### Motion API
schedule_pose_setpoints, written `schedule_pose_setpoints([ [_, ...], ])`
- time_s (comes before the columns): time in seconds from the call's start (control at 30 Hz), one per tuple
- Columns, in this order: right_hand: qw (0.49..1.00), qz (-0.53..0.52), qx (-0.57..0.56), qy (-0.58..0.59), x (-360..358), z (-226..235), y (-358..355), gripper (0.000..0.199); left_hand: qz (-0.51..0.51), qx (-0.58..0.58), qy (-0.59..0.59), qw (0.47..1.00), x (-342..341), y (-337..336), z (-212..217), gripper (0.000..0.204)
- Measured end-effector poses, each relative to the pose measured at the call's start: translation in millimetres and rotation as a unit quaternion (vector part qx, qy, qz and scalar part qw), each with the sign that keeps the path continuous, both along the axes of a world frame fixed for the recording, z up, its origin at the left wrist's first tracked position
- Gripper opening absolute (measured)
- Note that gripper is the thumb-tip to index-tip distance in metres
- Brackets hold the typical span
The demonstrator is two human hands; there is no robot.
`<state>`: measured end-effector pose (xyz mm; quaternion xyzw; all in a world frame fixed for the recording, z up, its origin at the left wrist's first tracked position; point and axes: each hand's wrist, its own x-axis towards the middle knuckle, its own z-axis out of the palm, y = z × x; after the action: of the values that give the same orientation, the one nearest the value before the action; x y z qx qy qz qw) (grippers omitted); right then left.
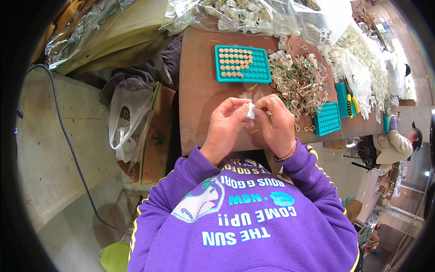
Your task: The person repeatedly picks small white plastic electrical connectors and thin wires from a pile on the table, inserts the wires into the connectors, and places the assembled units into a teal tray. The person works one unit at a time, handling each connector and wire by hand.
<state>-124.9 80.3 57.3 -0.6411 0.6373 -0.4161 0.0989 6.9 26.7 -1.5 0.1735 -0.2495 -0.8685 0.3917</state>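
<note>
Just in front of my chest, over the near part of the brown table (195, 90), my left hand (223, 131) pinches a small white plastic part (250, 111) between thumb and fingers. The fingertips of my right hand (281, 129) close on the same part from its right side; its finer details are too small to make out. Beyond the hands lies a teal tray (260, 75), with rows of round tan discs (230, 57) filling much of its left side. Right of that tray is a heap of clear and green small parts (299, 84).
A second teal tray (327, 119) lies right of my hands, near yellow-handled pliers (349, 99). Clear bags of white parts (240, 16) line the far edge, and white parts (364, 72) pile up at right. A cardboard box (157, 131) stands left. A co-worker (393, 147) sits far right.
</note>
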Motion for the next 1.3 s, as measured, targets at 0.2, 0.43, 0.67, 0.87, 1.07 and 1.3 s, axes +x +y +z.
schedule_pose_setpoints([
  [0.2, 0.99, -0.021, 0.038, -0.136, -0.3, -5.2, 4.0, 0.011, 0.0, 0.006, -0.005, 1.0, 0.9, -0.1, 4.2, 0.021],
  [0.43, 1.0, 0.0, -0.01, 0.015, -1.4, -2.6, 4.9, 0.012, -0.031, -0.003, -0.002, 0.999, 4.0, -1.6, -1.5, 0.016],
  [0.67, 0.999, 0.011, -0.038, 0.026, 4.2, -2.1, 3.3, 0.01, -0.011, 0.029, 0.016, 0.999, 1.0, -1.1, 2.4, 0.02],
  [0.87, 0.98, -0.086, -0.114, -0.137, 2.9, -8.8, 23.4, 0.012, 0.092, -0.59, -0.173, 0.783, 14.2, 8.7, 27.0, 0.009],
  [1.07, 0.981, -0.1, -0.116, -0.122, -1.8, -17.1, 47.9, 0.01, 0.273, -0.842, -0.234, 0.402, -8.0, -93.5, 94.8, 0.03],
  [1.3, 0.978, -0.138, -0.135, -0.084, -4.8, -30.8, 50.0, 0.01, 0.095, -0.812, -0.354, 0.455, -94.2, -123.0, 112.4, 0.03],
])
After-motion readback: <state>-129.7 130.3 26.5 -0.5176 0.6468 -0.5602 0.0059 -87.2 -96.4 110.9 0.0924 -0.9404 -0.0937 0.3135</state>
